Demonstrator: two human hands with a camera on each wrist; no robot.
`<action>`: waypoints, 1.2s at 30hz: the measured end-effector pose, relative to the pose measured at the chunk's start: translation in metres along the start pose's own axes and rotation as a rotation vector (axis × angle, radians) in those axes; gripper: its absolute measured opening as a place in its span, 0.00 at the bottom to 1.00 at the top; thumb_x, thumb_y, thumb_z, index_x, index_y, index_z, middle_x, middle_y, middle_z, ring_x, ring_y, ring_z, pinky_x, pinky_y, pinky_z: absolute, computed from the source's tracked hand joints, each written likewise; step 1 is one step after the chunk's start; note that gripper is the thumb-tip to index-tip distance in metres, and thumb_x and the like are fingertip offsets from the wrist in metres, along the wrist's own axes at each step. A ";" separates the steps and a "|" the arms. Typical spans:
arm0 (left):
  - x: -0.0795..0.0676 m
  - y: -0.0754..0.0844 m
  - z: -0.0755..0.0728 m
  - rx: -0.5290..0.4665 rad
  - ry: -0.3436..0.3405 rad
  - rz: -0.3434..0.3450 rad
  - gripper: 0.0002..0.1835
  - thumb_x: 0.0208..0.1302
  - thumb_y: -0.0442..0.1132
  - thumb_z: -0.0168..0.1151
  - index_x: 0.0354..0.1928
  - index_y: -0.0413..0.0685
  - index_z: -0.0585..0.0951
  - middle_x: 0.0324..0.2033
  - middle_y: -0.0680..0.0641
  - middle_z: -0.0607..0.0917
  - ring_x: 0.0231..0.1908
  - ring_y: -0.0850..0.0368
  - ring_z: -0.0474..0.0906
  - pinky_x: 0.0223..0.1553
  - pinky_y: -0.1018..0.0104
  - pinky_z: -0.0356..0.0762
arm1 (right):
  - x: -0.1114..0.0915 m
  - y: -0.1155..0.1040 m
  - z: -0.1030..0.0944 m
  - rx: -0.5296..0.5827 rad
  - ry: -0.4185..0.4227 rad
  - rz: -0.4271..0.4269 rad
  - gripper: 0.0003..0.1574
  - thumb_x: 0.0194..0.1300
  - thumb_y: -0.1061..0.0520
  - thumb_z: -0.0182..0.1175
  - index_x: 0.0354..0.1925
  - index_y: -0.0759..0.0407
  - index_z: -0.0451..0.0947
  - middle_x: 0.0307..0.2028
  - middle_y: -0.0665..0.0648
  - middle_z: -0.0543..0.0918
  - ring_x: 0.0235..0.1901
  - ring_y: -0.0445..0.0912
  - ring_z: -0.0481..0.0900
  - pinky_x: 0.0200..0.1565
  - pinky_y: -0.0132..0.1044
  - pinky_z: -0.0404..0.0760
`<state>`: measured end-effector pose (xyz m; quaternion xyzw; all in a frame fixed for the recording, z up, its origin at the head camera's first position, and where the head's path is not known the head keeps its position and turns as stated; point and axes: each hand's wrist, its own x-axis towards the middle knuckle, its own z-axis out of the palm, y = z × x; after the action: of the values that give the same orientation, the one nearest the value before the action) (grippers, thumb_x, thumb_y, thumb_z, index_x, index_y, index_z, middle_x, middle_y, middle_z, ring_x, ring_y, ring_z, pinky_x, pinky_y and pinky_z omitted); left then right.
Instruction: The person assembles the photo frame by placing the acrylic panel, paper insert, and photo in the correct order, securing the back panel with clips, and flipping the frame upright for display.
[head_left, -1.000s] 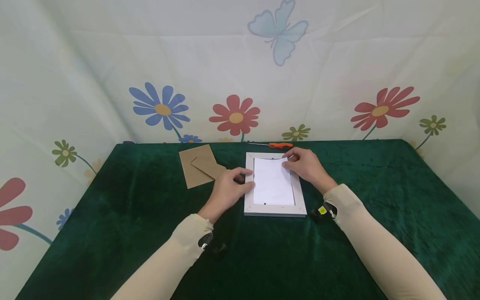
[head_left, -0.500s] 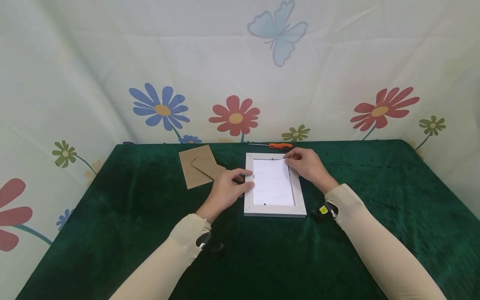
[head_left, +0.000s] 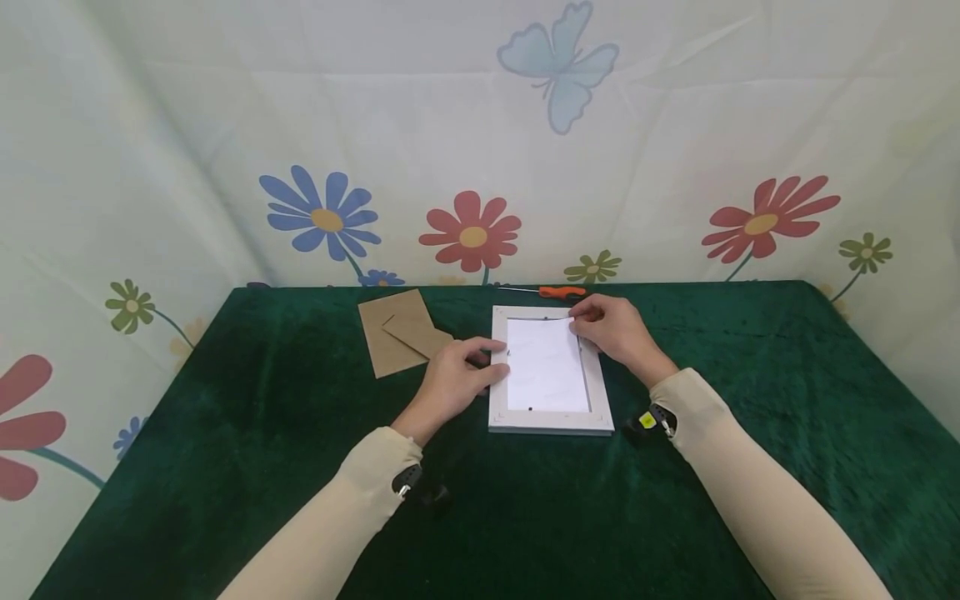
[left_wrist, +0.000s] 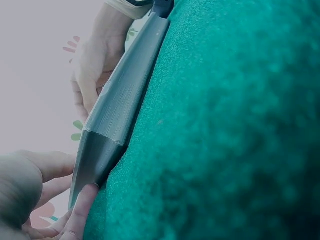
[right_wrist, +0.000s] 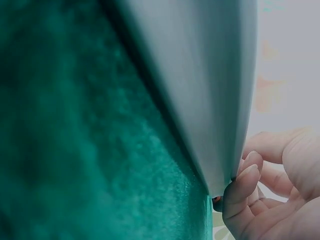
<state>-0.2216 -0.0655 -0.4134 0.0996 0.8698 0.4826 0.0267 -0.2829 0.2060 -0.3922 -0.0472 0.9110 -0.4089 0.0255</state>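
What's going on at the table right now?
A person is handling a white picture frame with a blank white sheet in its opening. The left hand holds its left side; the right hand is at the far right corner, whether pinching sheet or frame is unclear. Brown cardboard lies to the left, an orange-handled screwdriver beyond.

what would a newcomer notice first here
Probably the white picture frame, with a white sheet in its opening, between the left hand and the right hand on green velvety cloth. Then the orange-handled screwdriver just beyond it, and the pale blue butterfly high on the backdrop.
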 end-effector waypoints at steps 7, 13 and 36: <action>0.001 -0.001 0.000 -0.001 -0.002 0.005 0.20 0.72 0.42 0.73 0.63 0.54 0.86 0.49 0.45 0.82 0.41 0.51 0.82 0.42 0.64 0.88 | 0.001 0.000 0.000 0.001 -0.003 0.006 0.19 0.77 0.56 0.65 0.61 0.60 0.83 0.50 0.63 0.84 0.42 0.55 0.79 0.42 0.36 0.86; 0.001 -0.001 0.000 -0.002 0.000 0.004 0.20 0.72 0.42 0.73 0.64 0.54 0.86 0.50 0.45 0.82 0.41 0.51 0.82 0.43 0.63 0.88 | 0.001 -0.001 0.000 -0.020 0.000 0.007 0.18 0.76 0.57 0.65 0.61 0.61 0.83 0.51 0.64 0.84 0.44 0.56 0.80 0.44 0.38 0.86; 0.000 -0.001 0.000 0.000 0.005 -0.005 0.20 0.72 0.42 0.72 0.63 0.54 0.86 0.51 0.44 0.81 0.43 0.51 0.82 0.43 0.64 0.88 | 0.001 0.015 -0.021 0.146 -0.063 0.068 0.23 0.77 0.54 0.66 0.65 0.59 0.80 0.61 0.65 0.81 0.53 0.58 0.80 0.52 0.43 0.86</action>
<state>-0.2221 -0.0659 -0.4147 0.0965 0.8701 0.4827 0.0258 -0.2867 0.2317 -0.3898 -0.0274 0.8786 -0.4714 0.0715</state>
